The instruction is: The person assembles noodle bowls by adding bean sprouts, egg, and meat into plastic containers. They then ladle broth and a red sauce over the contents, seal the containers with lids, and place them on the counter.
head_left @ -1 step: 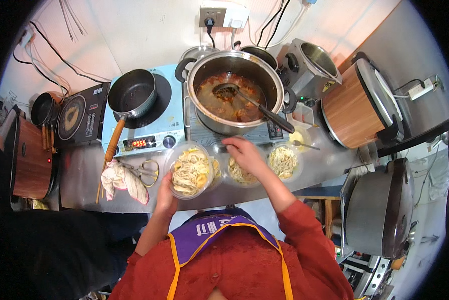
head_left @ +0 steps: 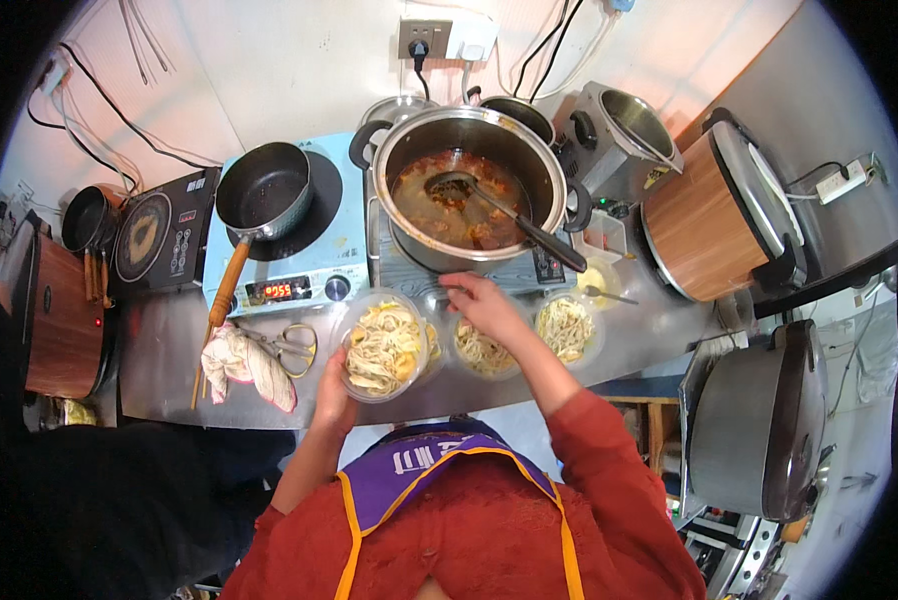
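Note:
My left hand (head_left: 336,391) grips a clear round plastic bowl (head_left: 382,345) of pale noodles with yellow pieces, raised at the counter's front. Partly behind it stands another bowl with similar food (head_left: 430,346). Over the rim of a second noodle bowl (head_left: 482,350) reaches my right hand (head_left: 481,306), its fingers closed together; whatever they hold, if anything, is hidden. Farther right sits another noodle bowl (head_left: 567,332). Behind my right hand, a large steel pot (head_left: 439,253) holds reddish-brown broth, with a black-handled ladle (head_left: 519,220) resting in it.
To the left, a wooden-handled pan (head_left: 265,190) sits on a blue induction cooker (head_left: 339,255). Scissors (head_left: 294,348) and a cloth (head_left: 249,368) lie on the steel counter (head_left: 389,408). A small yellow-filled container (head_left: 596,275) with a spoon and a wood-look cooker (head_left: 704,215) stand right.

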Tool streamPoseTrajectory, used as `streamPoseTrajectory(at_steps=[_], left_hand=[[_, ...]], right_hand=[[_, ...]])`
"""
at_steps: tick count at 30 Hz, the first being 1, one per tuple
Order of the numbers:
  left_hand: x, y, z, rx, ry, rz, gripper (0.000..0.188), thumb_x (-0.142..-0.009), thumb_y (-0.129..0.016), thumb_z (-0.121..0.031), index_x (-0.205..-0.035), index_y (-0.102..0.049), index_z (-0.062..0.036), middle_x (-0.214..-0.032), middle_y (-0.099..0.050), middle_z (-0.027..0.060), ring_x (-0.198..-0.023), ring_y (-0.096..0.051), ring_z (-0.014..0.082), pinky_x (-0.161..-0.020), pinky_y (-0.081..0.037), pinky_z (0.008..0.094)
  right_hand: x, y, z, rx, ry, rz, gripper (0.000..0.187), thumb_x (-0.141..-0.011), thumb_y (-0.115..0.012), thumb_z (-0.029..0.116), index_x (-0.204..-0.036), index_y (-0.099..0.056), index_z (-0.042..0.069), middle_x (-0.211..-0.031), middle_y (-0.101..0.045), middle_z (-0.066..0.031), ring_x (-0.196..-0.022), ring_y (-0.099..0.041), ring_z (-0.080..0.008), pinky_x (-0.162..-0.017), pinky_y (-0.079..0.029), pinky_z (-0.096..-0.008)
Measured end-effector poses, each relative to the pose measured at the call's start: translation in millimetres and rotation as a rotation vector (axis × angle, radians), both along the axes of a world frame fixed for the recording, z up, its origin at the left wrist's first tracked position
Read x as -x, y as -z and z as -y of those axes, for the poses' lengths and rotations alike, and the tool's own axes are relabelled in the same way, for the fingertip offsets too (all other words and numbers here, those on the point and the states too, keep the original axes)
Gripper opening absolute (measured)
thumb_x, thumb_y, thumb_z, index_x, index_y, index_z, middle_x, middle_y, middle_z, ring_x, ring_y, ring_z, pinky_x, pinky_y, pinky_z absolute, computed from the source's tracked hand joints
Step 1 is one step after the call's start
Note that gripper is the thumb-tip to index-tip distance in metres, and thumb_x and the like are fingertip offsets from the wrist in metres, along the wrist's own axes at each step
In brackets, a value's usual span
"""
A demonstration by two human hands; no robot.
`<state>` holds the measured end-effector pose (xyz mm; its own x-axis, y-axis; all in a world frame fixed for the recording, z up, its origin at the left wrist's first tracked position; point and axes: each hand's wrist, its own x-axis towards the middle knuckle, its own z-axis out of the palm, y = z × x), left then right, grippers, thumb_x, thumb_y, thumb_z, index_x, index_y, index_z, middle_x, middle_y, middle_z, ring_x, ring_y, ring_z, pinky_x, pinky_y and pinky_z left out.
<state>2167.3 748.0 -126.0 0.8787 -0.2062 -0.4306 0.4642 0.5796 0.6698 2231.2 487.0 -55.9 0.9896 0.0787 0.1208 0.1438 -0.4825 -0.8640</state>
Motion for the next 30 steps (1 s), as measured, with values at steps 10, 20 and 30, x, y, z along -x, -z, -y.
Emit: streamPoseTrajectory(at_steps=[10,20,30], left_hand=[[-5.1,13.5,25.7,-0.085,-0.013,0.009,0.052,-0.101,-0.03,-0.034,-0.136,-0.043,0.0036,-0.133,-0.054,0.0162,-0.121,-0.053,0.025,-0.105,-0.04,0.0361],[-8.6,9.5,30.3,-0.06,-0.013,0.007,0.05,-0.1,-0.033,-0.03,-0.136,-0.044,0.0014,-0.134,-0.053,0.0152,-0.121,-0.053,0.0248,-0.104,-0.041,0.0368],[-10.9,25.0,23.6,-0.061,-0.109,-0.045,0.049,-0.1,-0.034,-0.031,-0.135,-0.044,0.0012,-0.134,-0.053,0.0154,-0.121,-0.053,0.0261,-0.103,-0.041,0.0386]], right_hand=[[-10.4,36.9,2.1,-0.225,0.061,-0.458,0.032,-0.097,-0.051,0.018,-0.127,-0.055,0.007,-0.084,-0.063,-0.0034,-0.062,-0.06,-0.0076,-0.044,-0.041,-0.0221],[-6.6,45.6,2.8,-0.274,0.052,-0.323,0.03,-0.096,-0.053,0.014,-0.125,-0.057,0.007,-0.095,-0.066,-0.004,-0.063,-0.06,-0.0092,-0.049,-0.047,-0.0238],[95.8,7.6,93.9,0.414,0.326,0.05,0.012,-0.085,-0.062,0.012,-0.093,-0.068,0.005,-0.084,-0.067,-0.017,-0.072,-0.066,-0.0333,-0.064,-0.053,-0.0416]])
